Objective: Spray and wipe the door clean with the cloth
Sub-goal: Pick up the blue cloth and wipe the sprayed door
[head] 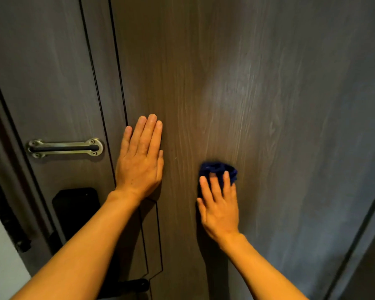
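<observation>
A dark brown wood-grain door (258, 94) fills the view. My left hand (140, 161) lies flat on it with the fingers together and pointing up, holding nothing. To its right, my right hand (220, 205) presses a crumpled dark blue cloth (217, 168) against the door; the cloth sticks out above my fingertips and is partly hidden under the palm. A pale sheen on the door runs up from the cloth. No spray bottle is in view.
A metal swing-bar guard (65, 147) is mounted on the door's left side. Below it sits a black lock body (76, 207), and a black lever handle (136, 285) shows near the bottom. The door frame's edge (359, 234) runs down the right.
</observation>
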